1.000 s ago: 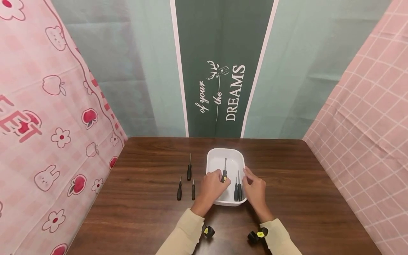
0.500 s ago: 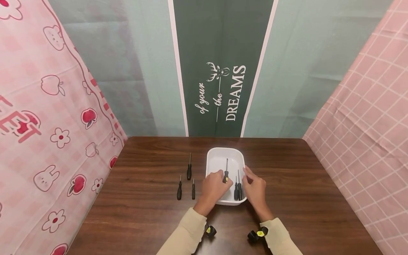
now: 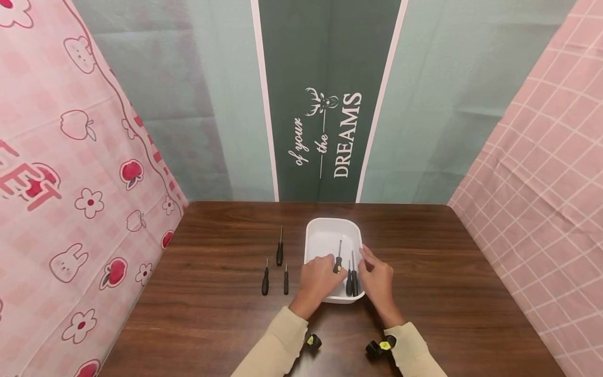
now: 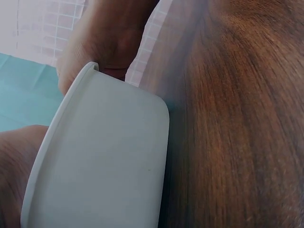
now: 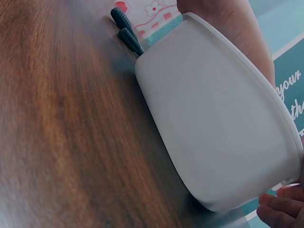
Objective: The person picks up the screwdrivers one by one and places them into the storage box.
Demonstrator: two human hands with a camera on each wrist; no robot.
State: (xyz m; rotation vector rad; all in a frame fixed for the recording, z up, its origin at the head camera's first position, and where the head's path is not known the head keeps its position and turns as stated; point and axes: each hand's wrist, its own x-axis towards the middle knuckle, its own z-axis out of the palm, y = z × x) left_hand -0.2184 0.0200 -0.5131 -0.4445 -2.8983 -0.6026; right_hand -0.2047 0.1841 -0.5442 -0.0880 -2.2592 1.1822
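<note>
In the head view my left hand [image 3: 317, 281] holds a screwdriver [image 3: 338, 263] with a black handle and a yellow mark, its shaft pointing away from me over the white plastic tray [image 3: 322, 238]. My right hand [image 3: 377, 278] grips the tray's right rim between thumb and fingers. Against the right inner wall lie two black screwdrivers [image 3: 355, 284], side by side, handles toward me. The left wrist view has the tray's outer wall [image 4: 104, 152] in front, hiding the held screwdriver. Fingers [image 5: 280, 211] of my right hand show by the rim in the right wrist view.
Left of the tray, three black screwdrivers lie apart on the brown wooden table [image 3: 212, 314]: a long one [image 3: 280, 254] behind, two shorter ones [image 3: 265, 283] nearer. A green curtain [image 3: 325, 63] hangs at the back, with pink patterned cloths [image 3: 89, 157] at both sides.
My left hand has moved a little to the right and toward me with the screwdriver, nearer the two in the tray. The right hand stays at the rim.
</note>
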